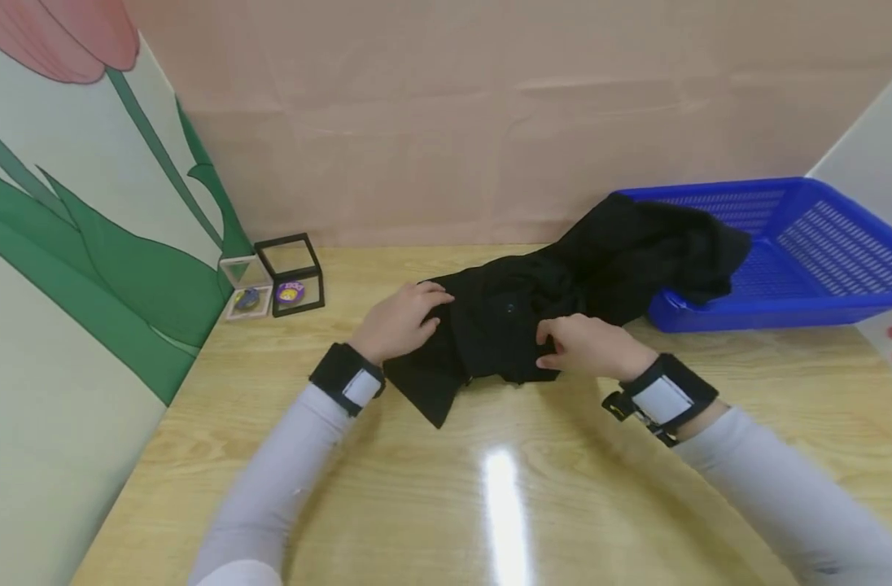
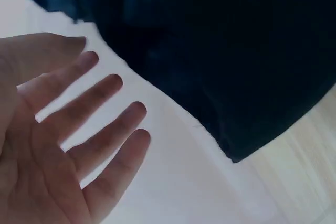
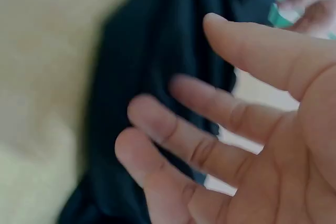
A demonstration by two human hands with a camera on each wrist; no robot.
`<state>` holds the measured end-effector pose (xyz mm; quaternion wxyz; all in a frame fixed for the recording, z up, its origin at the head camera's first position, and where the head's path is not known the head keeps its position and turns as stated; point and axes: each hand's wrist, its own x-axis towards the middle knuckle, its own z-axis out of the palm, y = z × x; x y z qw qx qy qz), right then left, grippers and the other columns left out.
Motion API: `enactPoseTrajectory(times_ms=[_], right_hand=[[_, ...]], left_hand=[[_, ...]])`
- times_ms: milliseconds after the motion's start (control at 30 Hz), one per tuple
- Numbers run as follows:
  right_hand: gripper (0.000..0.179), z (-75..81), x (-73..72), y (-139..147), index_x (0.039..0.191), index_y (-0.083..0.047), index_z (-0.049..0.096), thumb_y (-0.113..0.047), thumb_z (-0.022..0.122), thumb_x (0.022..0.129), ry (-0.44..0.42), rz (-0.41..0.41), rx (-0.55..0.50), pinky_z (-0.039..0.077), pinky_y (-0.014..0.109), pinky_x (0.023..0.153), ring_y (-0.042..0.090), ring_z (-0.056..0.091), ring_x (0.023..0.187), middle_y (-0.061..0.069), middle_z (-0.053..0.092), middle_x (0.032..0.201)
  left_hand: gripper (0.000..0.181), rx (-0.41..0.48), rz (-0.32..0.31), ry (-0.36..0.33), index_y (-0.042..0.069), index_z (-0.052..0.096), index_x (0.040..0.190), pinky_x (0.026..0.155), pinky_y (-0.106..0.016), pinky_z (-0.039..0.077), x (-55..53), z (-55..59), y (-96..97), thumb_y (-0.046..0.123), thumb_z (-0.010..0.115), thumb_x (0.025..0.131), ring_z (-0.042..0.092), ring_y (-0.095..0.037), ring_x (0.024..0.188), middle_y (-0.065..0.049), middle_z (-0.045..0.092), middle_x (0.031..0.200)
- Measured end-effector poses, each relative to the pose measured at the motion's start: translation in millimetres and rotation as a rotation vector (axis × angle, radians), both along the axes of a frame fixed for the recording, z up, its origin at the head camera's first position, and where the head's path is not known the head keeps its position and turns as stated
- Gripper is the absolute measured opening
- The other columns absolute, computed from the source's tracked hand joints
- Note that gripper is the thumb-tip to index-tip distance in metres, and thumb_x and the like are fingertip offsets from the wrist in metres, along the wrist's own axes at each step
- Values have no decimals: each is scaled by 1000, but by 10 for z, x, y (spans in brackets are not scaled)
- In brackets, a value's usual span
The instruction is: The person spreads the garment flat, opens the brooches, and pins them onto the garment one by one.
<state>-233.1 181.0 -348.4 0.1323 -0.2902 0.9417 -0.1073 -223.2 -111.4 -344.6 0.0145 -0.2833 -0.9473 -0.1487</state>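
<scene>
A bunched black garment (image 1: pixel 490 317) with a small round button (image 1: pixel 510 308) lies across the wooden table. Its far right end drapes over the rim of a blue basket (image 1: pixel 783 313). My left hand (image 1: pixel 408 321) is at the garment's left part, above a pointed corner. In the left wrist view its fingers (image 2: pixel 113 174) are spread and loose, with the dark cloth (image 2: pixel 236 51) beyond them. My right hand (image 1: pixel 588 346) is by the cloth's front right edge. The right wrist view shows its fingers (image 3: pixel 157 121) loosely bent, with no cloth gripped between them and the thumb.
At the back left stand two small opened display frames, one black (image 1: pixel 298 277) and one pale (image 1: pixel 247 301), each with a small item inside. A panel with painted tulips (image 1: pixel 87 187) borders the left side. A pinkish backdrop (image 1: pixel 453 122) rises behind the table (image 1: pixel 417 505).
</scene>
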Motion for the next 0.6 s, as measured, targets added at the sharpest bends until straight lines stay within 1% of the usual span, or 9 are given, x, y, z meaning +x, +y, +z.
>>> enactPoseTrajectory(times_ms=[133,200,233,300,400,433,467,533,600], right_hand=[[65,-159,107,16,136,-2,48,-26,79,85,40,-23,6,54,52,86,32,66,99,24,61,120],[75,-218,129,6,142,0,41,-26,80,83,63,-29,-1,53,55,90,36,66,101,29,56,127],[76,-247,126,-7,143,0,40,-26,80,83,77,-34,3,54,55,89,35,66,99,30,56,126],[68,-315,107,-42,138,2,46,-21,79,84,136,-13,3,56,52,84,32,67,92,27,60,119],[44,-403,68,-116,123,2,58,-10,76,84,225,26,-7,57,45,74,24,64,82,19,66,103],[35,-422,59,-138,116,1,62,-6,74,84,254,45,-12,57,42,70,22,63,78,15,67,96],[26,-434,52,-153,108,-1,64,-3,72,84,273,60,-21,55,39,66,20,61,75,12,67,90],[16,-437,40,-167,98,-5,68,1,69,83,267,70,-29,50,33,59,16,56,69,6,65,82],[13,-396,37,-163,89,-9,69,2,66,83,220,78,-32,45,30,56,15,53,66,2,61,77]], left_hand=[[46,-56,-49,-108,6,52,143,109,-37,43,-229,-6,13,-1,49,98,51,-29,136,-15,49,150],[49,-85,-48,-189,8,50,145,108,-34,43,-304,-2,26,-3,48,97,49,-25,137,-12,48,151],[51,-105,-42,-230,9,49,146,104,-32,45,-334,-5,33,-2,49,96,56,-22,128,-11,48,152],[55,-158,-20,-290,13,48,147,97,-32,47,-387,-16,57,-1,53,95,59,-20,117,-8,47,152],[59,-256,6,-318,17,47,148,93,-32,49,-440,-54,97,3,61,93,60,-20,112,-5,49,151],[59,-280,12,-311,17,48,148,95,-33,50,-452,-75,111,6,64,92,61,-20,112,-5,51,150],[58,-295,25,-303,17,50,146,100,-35,49,-456,-86,128,8,67,91,59,-22,121,-5,54,147],[55,-314,51,-291,17,55,142,105,-37,48,-452,-105,158,13,72,89,58,-23,126,-5,59,141],[51,-318,74,-304,16,60,136,104,-39,48,-433,-108,186,18,76,87,60,-24,124,-5,63,136]])
